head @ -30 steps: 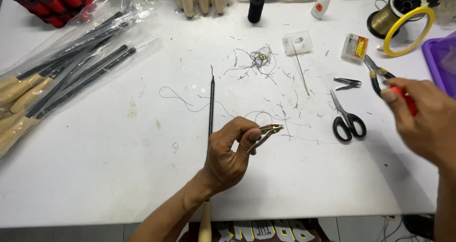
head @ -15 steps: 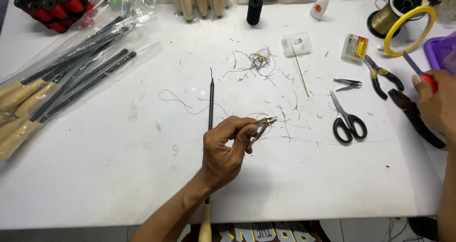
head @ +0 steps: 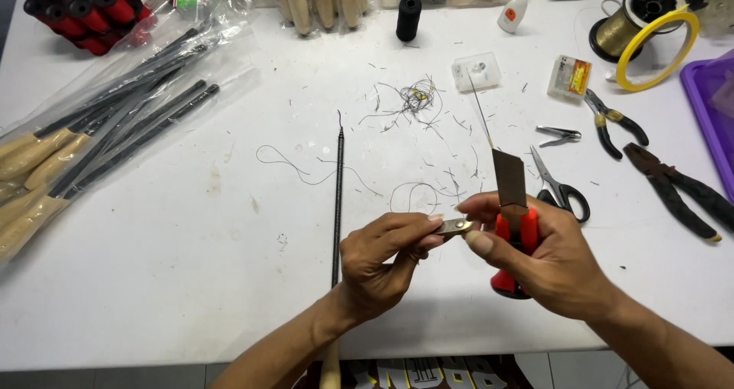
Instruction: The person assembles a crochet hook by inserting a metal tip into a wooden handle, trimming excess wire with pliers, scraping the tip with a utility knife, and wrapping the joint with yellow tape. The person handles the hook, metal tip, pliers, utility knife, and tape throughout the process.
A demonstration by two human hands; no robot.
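Note:
My left hand (head: 382,259) pinches a small flat metal piece (head: 456,225) between thumb and fingers, just above the table's front edge. My right hand (head: 547,263) grips a red-handled utility knife (head: 514,232). Its grey blade (head: 508,179) points up and away from me. The right thumb touches the metal piece, so the two hands meet. A thin black rod (head: 337,198) with a pale handle lies on the white table (head: 191,282), left of my left hand and passing under the left wrist.
Scissors (head: 562,190), small clippers (head: 558,135) and two pliers (head: 615,121) (head: 673,190) lie at the right. Thread scraps (head: 413,98) litter the middle. Bagged rods (head: 99,144) fill the left side. Red spools (head: 76,11), a black spool (head: 408,16) and a gold thread reel (head: 634,26) stand at the back.
My right hand left the pliers at the right and came to the centre with the red knife, meeting my left hand. The left hand stayed in place with the metal piece.

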